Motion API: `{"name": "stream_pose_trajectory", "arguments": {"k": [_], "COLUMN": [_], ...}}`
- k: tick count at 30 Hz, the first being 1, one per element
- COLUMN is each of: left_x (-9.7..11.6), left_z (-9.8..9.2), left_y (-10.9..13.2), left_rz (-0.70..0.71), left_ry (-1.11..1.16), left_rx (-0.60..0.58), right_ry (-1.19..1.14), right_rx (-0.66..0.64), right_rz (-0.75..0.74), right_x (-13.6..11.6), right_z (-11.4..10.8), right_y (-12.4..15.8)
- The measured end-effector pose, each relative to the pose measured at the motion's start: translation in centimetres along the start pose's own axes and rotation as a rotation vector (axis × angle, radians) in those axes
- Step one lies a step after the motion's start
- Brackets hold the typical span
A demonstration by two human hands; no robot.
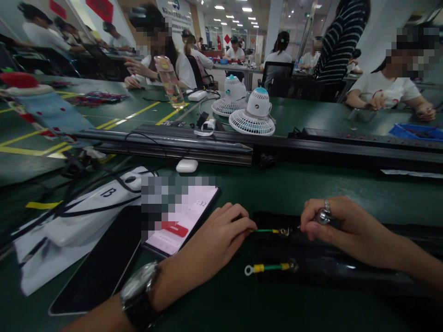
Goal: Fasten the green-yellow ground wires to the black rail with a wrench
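Note:
Between thumb and fingertips, my left hand (231, 227) pinches one end of a short green wire with yellow sleeves (266, 230). The wire's other end meets a round metal fitting (284, 232) on a dark strip. Just right of that fitting is my right hand (327, 219), a ring on one finger, its fingers closed around something too small to make out. Nearer to me, a second green wire (273, 267) lies on a glossy black bar (332, 272), with a bare ring terminal (248, 270) pointing left.
On the left are a lit phone (176, 226), a black tablet-like slab (100, 263) and a white power strip (93, 210). Metal bars (194, 152) lie across the bench behind a white earbud case (187, 166). Two white fans (252, 113) stand further back; people sit beyond.

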State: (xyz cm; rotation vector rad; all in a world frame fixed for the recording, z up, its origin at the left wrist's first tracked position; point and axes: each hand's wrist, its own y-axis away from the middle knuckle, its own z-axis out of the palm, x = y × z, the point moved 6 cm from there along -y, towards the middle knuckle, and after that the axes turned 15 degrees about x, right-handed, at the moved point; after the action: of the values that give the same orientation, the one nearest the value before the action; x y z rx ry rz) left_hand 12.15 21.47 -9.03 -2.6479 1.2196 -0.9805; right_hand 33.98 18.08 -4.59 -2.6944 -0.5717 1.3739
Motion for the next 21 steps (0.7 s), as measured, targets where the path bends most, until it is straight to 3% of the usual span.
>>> {"name": "stream_pose_trajectory", "arguments": {"k": [21], "left_x": [-0.03], "left_z": [0.06], "left_y": [0.05], "left_rz": [0.01], "left_ry": [0.001], "left_rx": [0.004], "right_ry": [0.038], "right_rx": [0.024], "right_rz": [-0.054], "right_x": [-0.37], "right_z": [-0.67], "right_y": [-0.03]}}
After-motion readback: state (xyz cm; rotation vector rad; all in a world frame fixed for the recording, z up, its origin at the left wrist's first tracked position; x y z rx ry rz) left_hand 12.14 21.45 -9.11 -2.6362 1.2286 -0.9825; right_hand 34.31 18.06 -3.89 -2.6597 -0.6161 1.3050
